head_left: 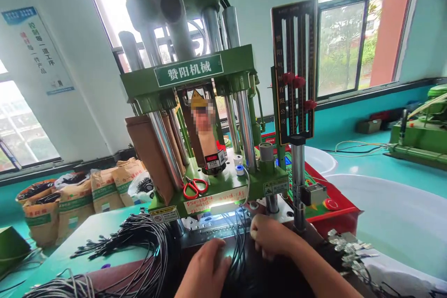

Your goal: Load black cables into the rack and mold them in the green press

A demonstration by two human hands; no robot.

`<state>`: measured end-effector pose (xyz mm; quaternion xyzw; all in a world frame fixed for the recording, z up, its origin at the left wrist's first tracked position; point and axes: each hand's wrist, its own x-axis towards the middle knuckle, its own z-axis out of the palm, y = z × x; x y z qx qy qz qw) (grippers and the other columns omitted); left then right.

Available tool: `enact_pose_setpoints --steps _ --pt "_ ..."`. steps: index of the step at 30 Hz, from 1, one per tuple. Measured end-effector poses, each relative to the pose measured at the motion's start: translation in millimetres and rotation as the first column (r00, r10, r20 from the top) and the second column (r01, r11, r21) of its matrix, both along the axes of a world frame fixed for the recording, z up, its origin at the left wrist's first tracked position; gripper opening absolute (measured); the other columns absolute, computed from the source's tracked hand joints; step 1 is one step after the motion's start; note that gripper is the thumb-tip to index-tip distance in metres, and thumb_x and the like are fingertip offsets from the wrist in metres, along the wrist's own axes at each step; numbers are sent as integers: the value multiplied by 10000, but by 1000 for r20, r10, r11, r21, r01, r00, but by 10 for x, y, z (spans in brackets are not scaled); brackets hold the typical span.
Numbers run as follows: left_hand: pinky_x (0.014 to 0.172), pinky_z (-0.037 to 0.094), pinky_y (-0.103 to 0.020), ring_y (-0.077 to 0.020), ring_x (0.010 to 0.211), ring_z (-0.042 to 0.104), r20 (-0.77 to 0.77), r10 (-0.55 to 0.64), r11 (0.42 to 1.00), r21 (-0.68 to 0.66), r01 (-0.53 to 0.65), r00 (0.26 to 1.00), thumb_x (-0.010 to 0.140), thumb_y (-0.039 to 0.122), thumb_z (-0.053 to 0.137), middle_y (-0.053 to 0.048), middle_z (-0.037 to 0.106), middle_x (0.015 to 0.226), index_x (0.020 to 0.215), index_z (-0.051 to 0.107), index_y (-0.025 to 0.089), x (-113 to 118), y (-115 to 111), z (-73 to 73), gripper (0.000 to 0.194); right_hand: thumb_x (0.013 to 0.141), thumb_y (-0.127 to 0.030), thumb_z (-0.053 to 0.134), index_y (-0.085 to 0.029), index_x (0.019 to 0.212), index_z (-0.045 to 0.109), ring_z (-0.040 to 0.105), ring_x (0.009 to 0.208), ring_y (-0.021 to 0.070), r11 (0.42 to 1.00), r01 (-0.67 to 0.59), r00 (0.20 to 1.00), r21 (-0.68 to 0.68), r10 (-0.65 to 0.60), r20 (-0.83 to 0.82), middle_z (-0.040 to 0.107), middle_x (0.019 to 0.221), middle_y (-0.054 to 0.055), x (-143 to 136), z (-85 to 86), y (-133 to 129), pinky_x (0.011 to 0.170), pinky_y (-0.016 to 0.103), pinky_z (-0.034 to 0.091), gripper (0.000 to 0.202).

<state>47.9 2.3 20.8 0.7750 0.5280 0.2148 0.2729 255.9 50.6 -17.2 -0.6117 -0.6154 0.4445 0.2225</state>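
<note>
My left hand [206,267] is beside a bundle of thin dark cables [239,244] at the front of a green press machine [226,67]. Its thumb and forefinger are apart, with nothing visible between them. To the right of the bundle, my right hand [271,236] is curled near the metal mould [216,226] under the press. Whatever its fingers may hold is hidden. The cables run from the mould down toward me, between my hands. Red-handled scissors [195,189] lie on the green ledge above the mould.
Many black cables with connectors [139,235] spread over the table at left. A red control box [335,214] and clear-ended pieces [352,249] are on the right. Behind them is a large white basin [394,209]. Brown sacks [75,200] stand at back left.
</note>
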Motion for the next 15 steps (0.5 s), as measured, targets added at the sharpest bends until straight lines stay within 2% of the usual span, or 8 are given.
enact_pose_setpoints --steps 2,4,8,12,15 --pt "964 401 -304 -231 1116 573 36 25 999 -41 -23 999 827 339 506 -92 653 1170 1151 576 169 39 81 -113 373 900 -168 465 -163 680 529 459 337 79 998 55 995 -15 -56 -79 505 476 -71 -57 -104 -7 356 194 364 229" --pt "964 403 -312 -242 1134 566 104 44 990 -136 -30 994 815 367 515 -107 642 1196 1204 541 144 80 154 -205 449 839 -78 406 -174 717 515 517 371 104 995 99 977 -33 -103 -188 537 523 -41 -83 -162 -27 357 207 390 189" --pt "954 409 -319 -254 1127 573 235 102 948 -317 -23 967 789 420 545 -145 631 1209 1254 472 70 220 300 -302 587 743 -57 396 -179 650 469 579 433 134 988 109 911 -109 -143 -387 543 574 -9 -97 -153 -26 393 244 462 170" --pt "909 431 -332 -256 1053 608 262 151 930 -364 -48 953 774 440 569 -113 683 1096 1249 473 75 333 325 -264 607 682 -79 428 -177 701 473 588 451 129 979 63 824 -192 -159 -543 528 595 -31 -89 -113 -15 390 232 468 109" --pt "876 458 -338 -250 993 634 245 161 942 -327 -75 956 796 428 545 -100 710 1002 1225 499 84 316 226 -168 553 587 -94 446 -173 665 466 557 395 107 969 -18 768 -246 -144 -624 558 594 -13 -100 -98 -30 304 173 346 113"
